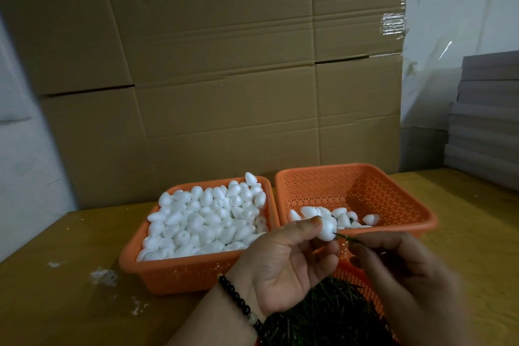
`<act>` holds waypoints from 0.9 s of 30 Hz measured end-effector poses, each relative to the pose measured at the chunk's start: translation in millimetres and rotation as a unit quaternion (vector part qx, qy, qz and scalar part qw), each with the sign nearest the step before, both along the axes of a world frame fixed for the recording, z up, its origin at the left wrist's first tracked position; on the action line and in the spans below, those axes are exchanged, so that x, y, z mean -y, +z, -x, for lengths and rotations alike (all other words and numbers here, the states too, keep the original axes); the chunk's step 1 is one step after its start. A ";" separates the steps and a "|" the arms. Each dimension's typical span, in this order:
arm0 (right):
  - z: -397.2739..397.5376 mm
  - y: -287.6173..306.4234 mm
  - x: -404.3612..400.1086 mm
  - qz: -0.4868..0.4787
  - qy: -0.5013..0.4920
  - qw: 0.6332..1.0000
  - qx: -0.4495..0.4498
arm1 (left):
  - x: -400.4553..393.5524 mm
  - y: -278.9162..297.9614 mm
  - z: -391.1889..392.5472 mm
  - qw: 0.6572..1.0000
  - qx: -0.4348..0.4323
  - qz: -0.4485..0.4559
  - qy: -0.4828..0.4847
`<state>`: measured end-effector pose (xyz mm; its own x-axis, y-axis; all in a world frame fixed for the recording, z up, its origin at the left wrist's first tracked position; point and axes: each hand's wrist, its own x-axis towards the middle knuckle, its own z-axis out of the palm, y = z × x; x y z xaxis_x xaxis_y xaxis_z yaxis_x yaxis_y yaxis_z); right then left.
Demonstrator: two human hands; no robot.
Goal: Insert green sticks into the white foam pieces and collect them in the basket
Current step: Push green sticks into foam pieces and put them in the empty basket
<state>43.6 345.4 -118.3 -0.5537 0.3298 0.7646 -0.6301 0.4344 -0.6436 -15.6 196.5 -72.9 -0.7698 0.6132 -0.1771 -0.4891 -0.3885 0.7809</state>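
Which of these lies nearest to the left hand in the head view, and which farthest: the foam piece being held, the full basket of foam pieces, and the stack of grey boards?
1. Held foam piece: pinched in the left hand's fingertips.
2. Full basket of foam pieces: just left of the hand, on the table.
3. Stack of grey boards: far right, at the back.

We work in a storeroom or packing workshop: stacked cardboard cartons [219, 70] wall our yellow worktop [56, 261], grey boards [486, 121] piled beside orange bulk baskets [179, 275].
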 end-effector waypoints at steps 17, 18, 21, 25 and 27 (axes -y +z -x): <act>5.4 -3.1 -1.0 -0.079 -0.032 0.995 -0.042 | -3.6 -7.7 -0.3 0.999 -0.042 0.023 -0.008; 5.0 -3.3 -1.2 -0.081 -0.030 0.995 -0.040 | -3.7 -8.1 -0.3 0.999 -0.043 0.023 -0.008; 4.8 -4.5 -2.8 -0.083 -0.024 0.996 -0.028 | -4.4 -9.1 0.0 0.998 -0.048 0.028 -0.004; 5.5 -5.7 -3.0 -0.080 -0.034 0.996 -0.019 | -5.0 -10.3 0.4 0.998 -0.051 0.030 -0.005; 6.1 -5.6 -2.5 -0.077 -0.041 0.996 -0.017 | -5.3 -10.9 0.5 0.998 -0.050 0.027 -0.006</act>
<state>37.6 347.9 -123.9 -0.5029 0.2506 0.8272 -0.6079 0.5778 -0.5447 -16.1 201.8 -83.8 -0.7779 0.6141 -0.1335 -0.4122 -0.3383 0.8459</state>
